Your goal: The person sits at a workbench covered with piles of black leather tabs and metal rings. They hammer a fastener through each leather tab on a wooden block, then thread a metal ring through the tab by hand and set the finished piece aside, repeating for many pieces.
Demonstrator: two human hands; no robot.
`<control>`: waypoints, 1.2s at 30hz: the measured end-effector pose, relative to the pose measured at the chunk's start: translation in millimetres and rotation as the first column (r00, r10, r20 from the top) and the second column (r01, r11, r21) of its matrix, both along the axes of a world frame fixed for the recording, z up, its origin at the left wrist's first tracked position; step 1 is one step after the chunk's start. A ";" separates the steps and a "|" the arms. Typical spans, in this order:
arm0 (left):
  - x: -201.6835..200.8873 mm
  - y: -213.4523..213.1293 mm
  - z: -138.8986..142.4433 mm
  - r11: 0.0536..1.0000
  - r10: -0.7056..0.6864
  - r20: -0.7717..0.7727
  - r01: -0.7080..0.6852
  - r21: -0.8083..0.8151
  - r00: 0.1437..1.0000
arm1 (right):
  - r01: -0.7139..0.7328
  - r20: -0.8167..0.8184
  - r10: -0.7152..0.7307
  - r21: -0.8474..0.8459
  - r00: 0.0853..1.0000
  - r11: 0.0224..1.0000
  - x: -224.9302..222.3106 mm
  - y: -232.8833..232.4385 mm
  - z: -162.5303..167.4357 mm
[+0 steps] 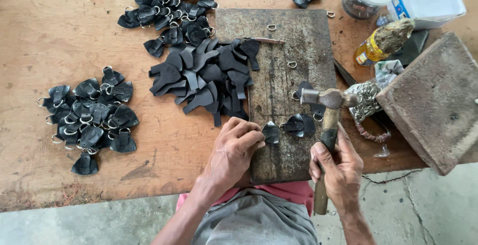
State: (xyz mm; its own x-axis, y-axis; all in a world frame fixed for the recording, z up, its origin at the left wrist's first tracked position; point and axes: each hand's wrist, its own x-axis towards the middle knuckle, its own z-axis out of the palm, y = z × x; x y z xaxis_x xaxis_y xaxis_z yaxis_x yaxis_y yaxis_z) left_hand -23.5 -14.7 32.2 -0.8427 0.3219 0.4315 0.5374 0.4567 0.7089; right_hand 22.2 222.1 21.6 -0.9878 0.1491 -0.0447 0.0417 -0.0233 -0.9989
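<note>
On the worktop (50, 21), at far left, lies a heap of finished black tabs with metal rings (89, 118); further in, a pile of flat leather cut-outs (204, 78). The left hand (231, 150) pinches a small black leather piece (271, 133) on the worn metal plate (279, 61); it looks light and pliable, best pinned by its edge. The right hand (338, 168) has its grip closed around the hammer (326, 125), probably head-heavy. Loose rings, a bottle (381, 46) and a stone block (435, 100) crowd the right side.
</note>
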 end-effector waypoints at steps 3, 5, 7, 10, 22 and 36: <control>6.4 -1.2 -1.2 1.000 0.019 -0.003 -0.019 -0.011 1.000 | -0.036 0.064 0.025 0.185 0.998 0.982 17.3 8.0 8.3; 16.0 -2.5 -1.4 1.000 0.017 0.051 -0.017 0.002 0.999 | -0.107 0.152 0.062 0.314 0.986 0.943 33.0 14.0 15.2; 24.3 -2.0 -2.3 0.998 0.041 0.131 -0.048 0.048 0.991 | -0.185 0.220 0.086 0.482 0.972 0.856 46.6 15.8 20.7; 31.6 -1.2 -5.2 0.994 0.073 0.177 -0.087 0.070 0.982 | -0.272 0.222 0.162 0.685 0.961 0.676 57.5 10.8 27.9; 35.0 3.4 -18.8 0.945 0.142 0.342 -0.230 0.234 0.929 | -0.036 -0.190 0.303 0.794 0.934 0.607 53.5 27.2 51.4; 40.4 14.0 -28.3 0.929 0.222 0.286 -0.291 0.226 0.932 | -0.033 -0.113 0.268 0.872 0.957 0.488 49.4 34.8 38.1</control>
